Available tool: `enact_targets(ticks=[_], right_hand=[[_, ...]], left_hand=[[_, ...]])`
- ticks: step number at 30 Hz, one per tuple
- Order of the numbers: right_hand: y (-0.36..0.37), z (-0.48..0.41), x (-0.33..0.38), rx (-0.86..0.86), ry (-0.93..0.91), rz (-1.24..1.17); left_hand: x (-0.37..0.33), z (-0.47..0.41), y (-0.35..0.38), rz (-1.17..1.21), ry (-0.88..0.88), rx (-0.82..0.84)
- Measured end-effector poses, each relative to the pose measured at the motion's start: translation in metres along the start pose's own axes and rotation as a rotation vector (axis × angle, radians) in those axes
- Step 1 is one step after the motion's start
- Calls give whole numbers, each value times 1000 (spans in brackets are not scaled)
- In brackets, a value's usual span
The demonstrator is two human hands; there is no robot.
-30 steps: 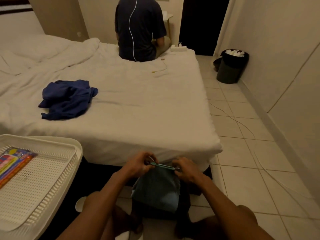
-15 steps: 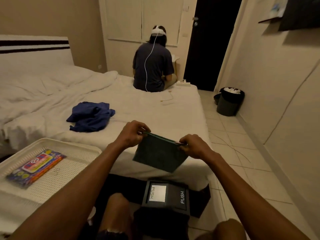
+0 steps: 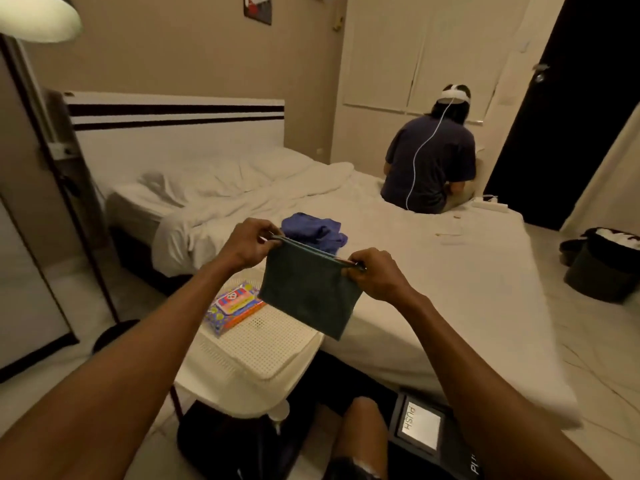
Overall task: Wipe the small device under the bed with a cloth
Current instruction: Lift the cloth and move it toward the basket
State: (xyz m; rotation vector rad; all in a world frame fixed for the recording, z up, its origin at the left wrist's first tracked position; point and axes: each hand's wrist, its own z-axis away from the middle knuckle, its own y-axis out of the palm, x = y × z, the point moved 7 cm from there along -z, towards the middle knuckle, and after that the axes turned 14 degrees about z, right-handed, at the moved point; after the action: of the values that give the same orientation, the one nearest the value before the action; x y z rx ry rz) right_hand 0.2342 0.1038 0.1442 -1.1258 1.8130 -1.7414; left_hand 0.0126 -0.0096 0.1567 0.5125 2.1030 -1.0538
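The person is holding the cloth (image 3: 308, 297) up in front of the chest, stretched flat by its top edge, so the step in hand looks like readying the cloth rather than wiping: the cloth is not touching the device (image 3: 420, 427) at all. The device, a dark box with a pale panel reading "PUSH", is sitting low on the floor at the foot of the bed (image 3: 450, 289), by the person's knee and well below the cloth.

The left hand (image 3: 247, 244) is pinching the cloth's upper left corner, fingers curled tight over the hem. The right hand (image 3: 375, 273) is pinching the upper right corner the same way, a little lower, so the top edge is slanting down to the right. Both are closed on the cloth and nothing else. Both arms are reaching forward and nearly straight, with the cloth hanging slack over the near edge of a white basket (image 3: 263, 348) that is holding a bright packet (image 3: 235, 304).

The next move is probably calling for the cloth to be folded or bunched into one hand, then brought down and to the right onto the device's top panel. That means lowering the arms a good way and looking down, since the device is lying at the very bottom of the view.
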Motion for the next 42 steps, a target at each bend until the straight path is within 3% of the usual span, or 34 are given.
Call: enact_targets(ticks=[7, 16, 24, 29, 34, 37, 42], right_hand=[[95, -26, 87, 215, -127, -34], [160, -50, 69, 295, -107, -95], [147, -88, 23, 124, 31, -48], [166, -54, 51, 6, -78, 29], [251, -13, 88, 406, -200, 59], [267, -7, 99, 507, -228, 49], [254, -29, 79, 381, -127, 75]], left_hand=[[107, 49, -53, -56, -216, 52], [164, 44, -40, 75, -292, 130], [158, -21, -13, 1, -233, 175], [193, -2, 3, -137, -291, 307], [241, 61, 31, -532, -445, 659], [252, 82, 44, -678, -560, 850], [236, 67, 56, -737, -501, 744]])
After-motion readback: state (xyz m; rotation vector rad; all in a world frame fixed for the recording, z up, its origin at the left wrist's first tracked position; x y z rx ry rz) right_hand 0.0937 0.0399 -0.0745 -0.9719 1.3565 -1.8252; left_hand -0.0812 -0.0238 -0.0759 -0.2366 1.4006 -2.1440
